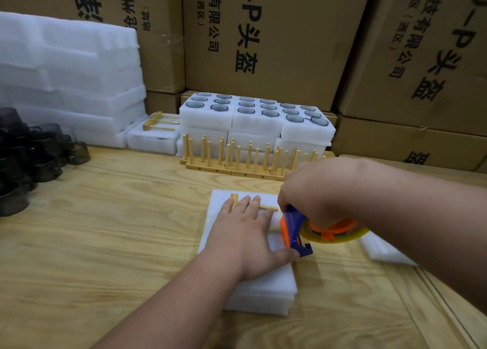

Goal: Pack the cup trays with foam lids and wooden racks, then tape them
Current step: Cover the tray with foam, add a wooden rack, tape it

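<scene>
A white foam cup tray with its foam lid (263, 293) lies on the wooden table in front of me. A wooden rack (268, 208) lies flat on the lid, mostly covered. My left hand (245, 238) presses flat on the rack and lid, fingers straight. My right hand (313, 198) grips a blue and orange tape dispenser (297, 232) with a roll of clear tape (334, 232), its blade end down at the tray's right edge beside my left thumb.
Foam trays holding glass cups (253, 116) are stacked at the back, with upright wooden racks (237, 159) before them. A taped tray with a rack (155, 132) sits left of those. Foam lids (66, 80) pile at far left, dark cups (31, 159) below. Loose foam (382, 251) lies right. Cardboard boxes stand behind.
</scene>
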`<state>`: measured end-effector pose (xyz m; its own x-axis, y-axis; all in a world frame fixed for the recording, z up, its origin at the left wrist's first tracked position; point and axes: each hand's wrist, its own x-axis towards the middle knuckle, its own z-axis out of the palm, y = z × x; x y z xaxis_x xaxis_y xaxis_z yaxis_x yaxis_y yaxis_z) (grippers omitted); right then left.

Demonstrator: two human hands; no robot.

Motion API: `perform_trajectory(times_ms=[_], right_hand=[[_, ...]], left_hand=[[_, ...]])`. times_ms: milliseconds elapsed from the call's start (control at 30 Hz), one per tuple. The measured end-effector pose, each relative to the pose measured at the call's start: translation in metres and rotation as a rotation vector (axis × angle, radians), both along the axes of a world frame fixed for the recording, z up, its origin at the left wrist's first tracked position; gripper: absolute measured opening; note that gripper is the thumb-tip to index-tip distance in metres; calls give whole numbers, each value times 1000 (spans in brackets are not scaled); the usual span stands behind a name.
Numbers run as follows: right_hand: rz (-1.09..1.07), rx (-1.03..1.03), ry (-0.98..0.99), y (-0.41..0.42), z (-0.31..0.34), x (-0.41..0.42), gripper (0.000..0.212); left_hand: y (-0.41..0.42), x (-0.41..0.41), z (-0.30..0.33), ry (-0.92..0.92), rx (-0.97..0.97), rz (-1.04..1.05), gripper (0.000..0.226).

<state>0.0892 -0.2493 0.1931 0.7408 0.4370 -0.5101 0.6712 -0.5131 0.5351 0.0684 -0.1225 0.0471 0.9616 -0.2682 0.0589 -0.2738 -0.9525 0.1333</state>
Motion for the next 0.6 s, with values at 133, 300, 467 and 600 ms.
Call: perform_trajectory(times_ms=[133, 300, 467, 600], right_hand=[[-33, -15, 1, 10, 2, -1, 55], [-11, -76, -60, 21, -3, 3, 45], [-30, -71, -134, 23, -7, 4, 27], [-66, -117, -152, 19, -5, 1, 28]], left_hand=[[-2, -1, 2, 12, 9, 5, 121], [-2, 1, 3, 11, 54, 8, 119], [-3, -1, 3, 16, 71, 12, 125], [-3, -3, 6, 38, 89, 15, 122]])
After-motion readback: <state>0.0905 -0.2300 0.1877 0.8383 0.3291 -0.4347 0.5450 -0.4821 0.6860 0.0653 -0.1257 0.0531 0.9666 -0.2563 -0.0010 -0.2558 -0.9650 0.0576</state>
